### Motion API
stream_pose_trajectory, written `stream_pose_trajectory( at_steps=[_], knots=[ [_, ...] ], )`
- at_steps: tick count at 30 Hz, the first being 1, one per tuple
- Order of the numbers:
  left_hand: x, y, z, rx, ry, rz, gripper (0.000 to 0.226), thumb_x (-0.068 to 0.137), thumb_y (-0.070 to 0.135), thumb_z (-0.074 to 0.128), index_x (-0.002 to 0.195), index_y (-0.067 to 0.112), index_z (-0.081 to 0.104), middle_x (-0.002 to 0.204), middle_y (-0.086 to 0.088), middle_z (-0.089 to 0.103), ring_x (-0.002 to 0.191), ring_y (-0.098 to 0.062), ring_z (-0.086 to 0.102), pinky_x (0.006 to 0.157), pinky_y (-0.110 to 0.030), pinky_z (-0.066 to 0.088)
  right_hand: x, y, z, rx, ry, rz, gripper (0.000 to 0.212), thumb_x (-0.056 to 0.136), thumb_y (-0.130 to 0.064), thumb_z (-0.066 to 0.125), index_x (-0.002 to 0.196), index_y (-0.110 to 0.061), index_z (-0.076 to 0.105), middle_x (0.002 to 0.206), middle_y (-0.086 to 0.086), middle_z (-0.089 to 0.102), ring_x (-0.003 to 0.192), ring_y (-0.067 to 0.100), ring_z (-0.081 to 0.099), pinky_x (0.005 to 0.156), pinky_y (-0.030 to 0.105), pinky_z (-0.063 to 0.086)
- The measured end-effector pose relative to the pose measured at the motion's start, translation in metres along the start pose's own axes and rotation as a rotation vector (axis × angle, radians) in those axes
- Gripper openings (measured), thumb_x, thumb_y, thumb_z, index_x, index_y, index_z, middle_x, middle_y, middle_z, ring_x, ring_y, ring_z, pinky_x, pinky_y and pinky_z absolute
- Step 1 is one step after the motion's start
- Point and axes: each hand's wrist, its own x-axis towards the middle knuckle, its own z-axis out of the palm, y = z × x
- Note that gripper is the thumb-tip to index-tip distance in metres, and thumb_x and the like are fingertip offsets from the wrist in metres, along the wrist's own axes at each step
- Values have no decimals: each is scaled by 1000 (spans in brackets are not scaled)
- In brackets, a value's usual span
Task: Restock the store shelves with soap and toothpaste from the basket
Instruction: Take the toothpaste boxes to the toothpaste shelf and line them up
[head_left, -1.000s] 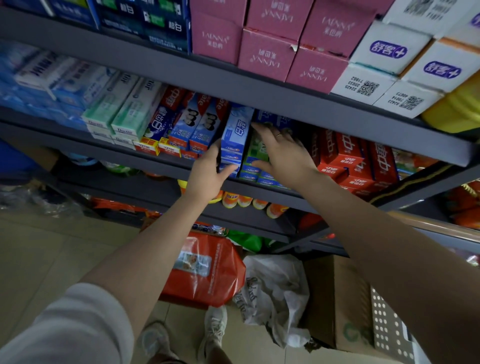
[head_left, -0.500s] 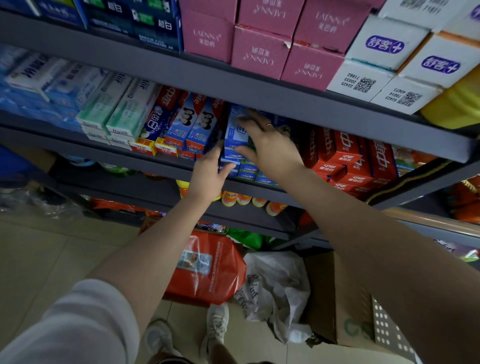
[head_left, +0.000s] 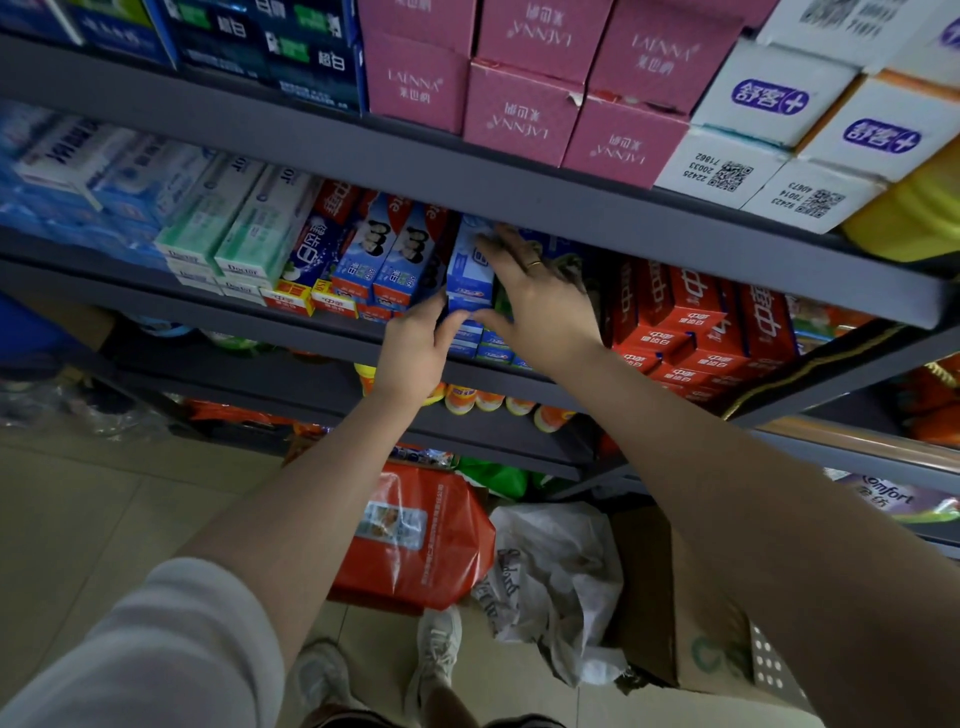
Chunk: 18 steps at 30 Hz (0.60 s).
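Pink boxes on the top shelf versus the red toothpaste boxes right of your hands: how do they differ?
The pink boxes are squat, cube-like cartons with pale script; the red toothpaste boxes are long, slim cartons with white characters. The pink ones sit on the upper shelf, the red ones one shelf down, right of the right hand. One pink box has a torn corner; the red ones look intact. Both kinds are stacked several deep.

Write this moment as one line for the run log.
step: seating blue toothpaste box on shelf | left hand: at box end | right hand: fingers spread on box | basket: not identifiable
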Motion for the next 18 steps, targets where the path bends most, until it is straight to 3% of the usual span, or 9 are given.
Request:
stream_pose_trajectory(
  at_steps=[2,5,8,11,16,18],
  knots=[
    [-2,-1,0,-55,-43,5,32,89,19,57,111,-3,57,93,-20,68,80,-34,64,72,-38,53,-1,-2,3,-7,7,5,68,86,-41,56,144,-26,23,156,0,18,124,35,46,100,52,35],
    [-4,-1,1,-96,-62,-15,36,87,18,60,116,-2,56,105,-18,67,92,-32,65,82,-47,54,-4,-1,6,-14,14,13,67,88,-40,54,145,-27,21,155,9,17,125,36,45,103,55,31],
    [-7,-1,2,-166,-38,-118,40,88,22,59,121,0,54,112,-17,66,101,-28,64,88,-40,53,-7,0,6,60,0,42,67,90,-40,52,146,-31,17,146,24,29,124,38,44,107,52,28],
    [-9,-1,1,-220,-24,-109,38,88,19,60,121,2,55,113,-16,66,103,-26,63,88,-29,51,-11,-2,8,105,40,10,69,88,-34,57,146,-26,20,133,17,49,124,38,42,107,51,28],
    [-6,-1,-2,-256,-32,-67,38,86,16,62,120,2,54,114,-13,65,104,-22,63,89,-30,52,-12,-13,14,35,127,-9,65,86,-18,58,144,-18,28,127,11,57,126,31,42,108,47,26],
    [-6,-1,-2,-257,-7,-69,39,86,17,62,121,4,54,114,-12,66,103,-21,63,88,-28,51,-13,-17,15,17,135,8,63,87,-21,56,144,-18,28,125,10,59,124,29,44,104,45,30]
  ],
)
